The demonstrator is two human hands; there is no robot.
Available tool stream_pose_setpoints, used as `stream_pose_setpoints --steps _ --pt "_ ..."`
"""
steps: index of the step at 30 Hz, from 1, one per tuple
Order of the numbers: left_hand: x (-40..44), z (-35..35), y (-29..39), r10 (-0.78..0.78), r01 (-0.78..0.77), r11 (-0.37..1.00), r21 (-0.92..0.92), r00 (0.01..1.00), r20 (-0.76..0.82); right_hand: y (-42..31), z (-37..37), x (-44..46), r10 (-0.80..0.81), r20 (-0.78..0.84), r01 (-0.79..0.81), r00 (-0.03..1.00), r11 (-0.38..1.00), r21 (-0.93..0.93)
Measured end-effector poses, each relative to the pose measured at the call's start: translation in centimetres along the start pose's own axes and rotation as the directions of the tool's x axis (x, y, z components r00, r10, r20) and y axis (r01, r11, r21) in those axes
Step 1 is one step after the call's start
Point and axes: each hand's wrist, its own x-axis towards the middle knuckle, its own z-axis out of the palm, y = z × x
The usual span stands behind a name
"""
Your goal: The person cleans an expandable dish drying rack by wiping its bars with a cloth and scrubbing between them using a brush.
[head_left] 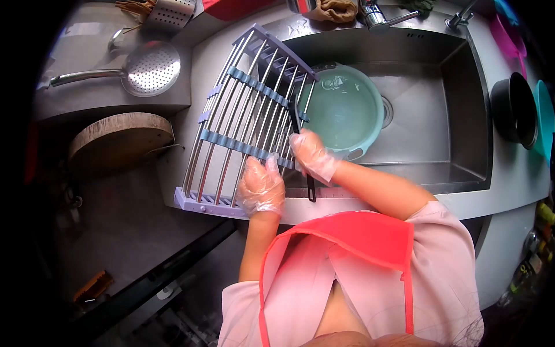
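Note:
A dish rack (231, 141) with steel bars, lilac ends and blue-grey strips stands tilted over the counter and the sink's left side. My left hand (261, 188), in a clear plastic glove, is closed on the rack's near side. My right hand (314, 155), gloved the same way, grips a brush-like tool with a long black handle (311, 188). The tool's upper part lies against the rack's bars; its working end is hard to make out. Just beyond my right hand, a pale green basin (380, 110) of water sits in the sink.
The steel sink (422, 110) has a faucet (376, 17) behind it. On the left are a skimmer (151, 68), a round wooden board (124, 130) and a utensil holder (170, 13). A black pot (514, 111) stands by the sink's right edge. A brown cloth (335, 10) lies behind.

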Motion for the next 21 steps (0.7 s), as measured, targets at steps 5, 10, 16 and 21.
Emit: stream_pose_setpoints --steps 5,10,16,21 --pt "-0.1 -0.2 0.1 -0.017 0.017 1.000 -0.010 1.000 0.000 -2.5 -0.1 -2.0 0.189 0.020 -0.189 0.982 0.982 0.013" --pt "0.2 0.7 -0.7 0.030 -0.031 0.999 -0.025 0.999 -0.033 -0.6 -0.3 0.4 0.093 -0.036 -0.093 0.995 0.996 0.007" --pt "0.7 -0.3 -1.2 0.051 -0.053 0.998 -0.032 0.997 -0.054 1.0 -7.7 5.0 0.202 -0.103 -0.226 0.974 0.909 -0.351" --pt "0.9 -0.3 -1.4 0.031 -0.032 0.999 -0.042 0.999 -0.030 5.9 -11.8 9.2 -0.082 -0.332 -0.230 0.940 0.568 -0.791"
